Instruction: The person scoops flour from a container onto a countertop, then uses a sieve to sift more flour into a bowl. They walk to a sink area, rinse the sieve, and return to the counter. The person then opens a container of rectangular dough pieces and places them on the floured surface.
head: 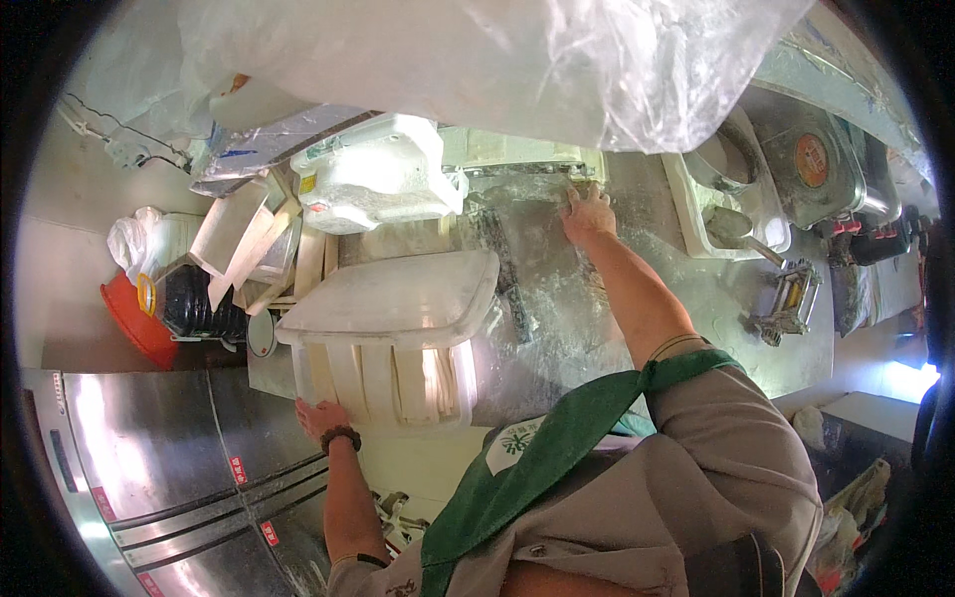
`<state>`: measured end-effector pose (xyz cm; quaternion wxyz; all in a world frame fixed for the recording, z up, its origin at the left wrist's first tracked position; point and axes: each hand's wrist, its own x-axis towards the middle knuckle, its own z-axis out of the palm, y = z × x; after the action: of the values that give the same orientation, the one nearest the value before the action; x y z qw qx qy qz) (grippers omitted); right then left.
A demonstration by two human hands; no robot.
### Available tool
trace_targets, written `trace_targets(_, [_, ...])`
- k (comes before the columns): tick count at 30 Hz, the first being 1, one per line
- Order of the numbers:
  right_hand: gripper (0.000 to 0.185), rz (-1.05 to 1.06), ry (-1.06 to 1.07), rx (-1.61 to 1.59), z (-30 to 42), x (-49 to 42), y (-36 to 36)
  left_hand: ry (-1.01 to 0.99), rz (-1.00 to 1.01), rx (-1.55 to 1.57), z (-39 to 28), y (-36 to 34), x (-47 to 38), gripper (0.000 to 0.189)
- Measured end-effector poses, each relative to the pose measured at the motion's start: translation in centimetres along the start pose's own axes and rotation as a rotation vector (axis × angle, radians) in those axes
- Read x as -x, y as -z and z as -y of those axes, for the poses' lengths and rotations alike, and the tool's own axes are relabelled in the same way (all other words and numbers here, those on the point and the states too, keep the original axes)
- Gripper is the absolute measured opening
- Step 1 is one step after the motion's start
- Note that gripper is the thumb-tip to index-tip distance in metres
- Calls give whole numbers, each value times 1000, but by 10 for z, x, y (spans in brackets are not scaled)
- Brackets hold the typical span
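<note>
My left hand (322,419), with a dark beaded bracelet at the wrist, is at the lower left corner of a clear plastic bin (476,377). Whether its fingers grip the bin is unclear. Pale upright slabs or bundles (425,380) show through the bin's wall, and a cloudy lid (395,295) covers it, sitting at a slant. My right hand (592,214) reaches across the floury steel worktable (552,298), fingers spread, holding nothing. Its fingertips lie by the end of a pale flat panel (515,153) with a dark front edge.
A white machine housing (373,172) stands behind the bin, with wooden boards (235,231) to its left. At right are a white tub (683,201) with a metal scoop (735,226) and a small metal rack-like tool (787,302). Plastic sheeting (477,60) hangs overhead. Steel cabinet doors (149,433) stand at left.
</note>
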<state>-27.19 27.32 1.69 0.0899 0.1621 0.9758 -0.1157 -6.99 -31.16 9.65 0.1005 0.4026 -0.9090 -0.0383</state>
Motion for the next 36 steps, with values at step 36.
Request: trace_targets(36, [13, 204, 1205, -712, 153, 264, 30, -8, -42, -61, 1, -1, 3, 54])
